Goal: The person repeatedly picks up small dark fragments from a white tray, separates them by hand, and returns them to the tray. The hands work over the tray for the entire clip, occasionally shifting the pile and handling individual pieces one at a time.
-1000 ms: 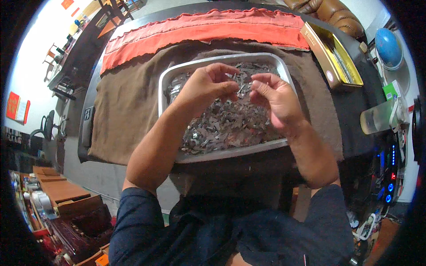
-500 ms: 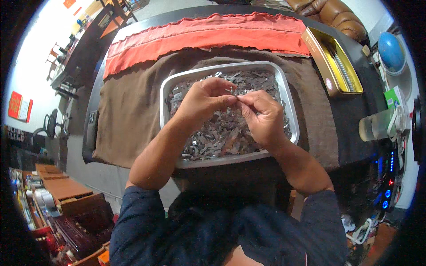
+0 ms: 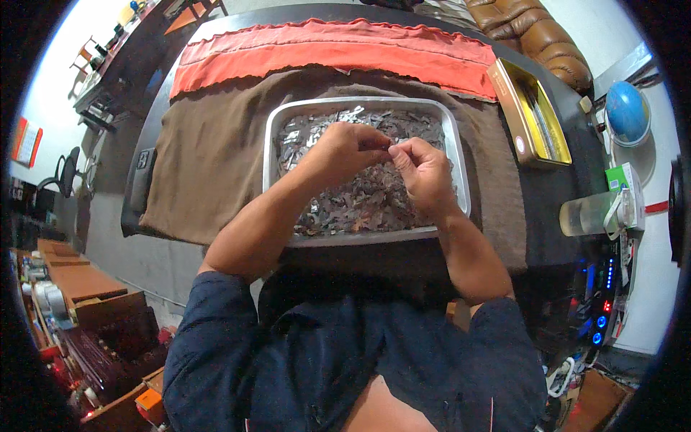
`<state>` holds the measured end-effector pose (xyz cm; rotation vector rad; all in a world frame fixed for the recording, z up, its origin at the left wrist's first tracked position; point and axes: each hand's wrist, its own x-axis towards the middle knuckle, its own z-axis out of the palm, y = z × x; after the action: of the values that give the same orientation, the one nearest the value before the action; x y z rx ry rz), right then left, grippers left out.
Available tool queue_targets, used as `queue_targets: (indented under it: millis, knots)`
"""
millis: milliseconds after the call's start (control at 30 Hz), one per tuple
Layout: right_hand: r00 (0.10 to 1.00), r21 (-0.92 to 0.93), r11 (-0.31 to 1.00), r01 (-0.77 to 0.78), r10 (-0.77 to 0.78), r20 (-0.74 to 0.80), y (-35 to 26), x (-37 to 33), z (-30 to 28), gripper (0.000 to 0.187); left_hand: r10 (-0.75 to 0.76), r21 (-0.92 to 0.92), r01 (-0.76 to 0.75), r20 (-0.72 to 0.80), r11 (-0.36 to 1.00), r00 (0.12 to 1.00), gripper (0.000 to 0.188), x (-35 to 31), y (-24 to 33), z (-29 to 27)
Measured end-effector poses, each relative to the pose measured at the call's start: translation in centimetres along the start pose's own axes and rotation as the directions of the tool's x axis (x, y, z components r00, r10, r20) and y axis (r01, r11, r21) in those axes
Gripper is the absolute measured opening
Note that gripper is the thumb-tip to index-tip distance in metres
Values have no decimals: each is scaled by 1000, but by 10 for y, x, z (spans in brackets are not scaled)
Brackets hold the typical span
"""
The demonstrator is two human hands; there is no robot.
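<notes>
A silver metal tray [image 3: 345,239] full of small, flat grey pieces [image 3: 353,205], some of them shiny, lies before me on a brown cloth [image 3: 205,169]. Above the middle of these pieces my two hands meet, fingertip to fingertip. My left hand [image 3: 347,149] is closed in a pinch, its back turned toward me. Thumb and forefinger are pressed together on my right hand [image 3: 425,171], right beside the left fingertips. Whatever lies between the fingers is too small and too covered to make out.
A red cloth [image 3: 331,57] runs along the table's far side. At the right stand an open gold tin box [image 3: 529,119] and a clear jug [image 3: 586,216]. A black phone-like object [image 3: 142,169] lies at the left edge. Behind stands a brown leather sofa [image 3: 529,36].
The whole view has shifted slightly with my head. My left fingers have curled in closer to the right ones, and the hands remain together over the tray.
</notes>
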<state>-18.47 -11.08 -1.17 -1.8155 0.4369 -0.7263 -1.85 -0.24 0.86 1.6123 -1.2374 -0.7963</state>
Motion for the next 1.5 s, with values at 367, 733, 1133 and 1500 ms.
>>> queue_targets:
  millis: [367, 733, 1133, 1500]
  knots:
    - [974, 138, 970, -198, 179, 143, 6, 5, -12, 19, -21, -150, 36, 100, 988, 995, 27, 5, -11, -3]
    - [918, -205, 897, 392, -365, 157, -15, 3, -11, 60, -132, -692, 326, 320, 644, 938, 19, 3, -14, -17]
    - [855, -321, 792, 519, -487, 179, -5, 9, -17, 52, -104, -715, 340, 353, 611, 930, 17, 1, -15, -7]
    - [885, -272, 842, 465, -429, 182, -1, 10, -19, 51, -117, -490, 236, 261, 839, 958, 25, 1, -9, -4]
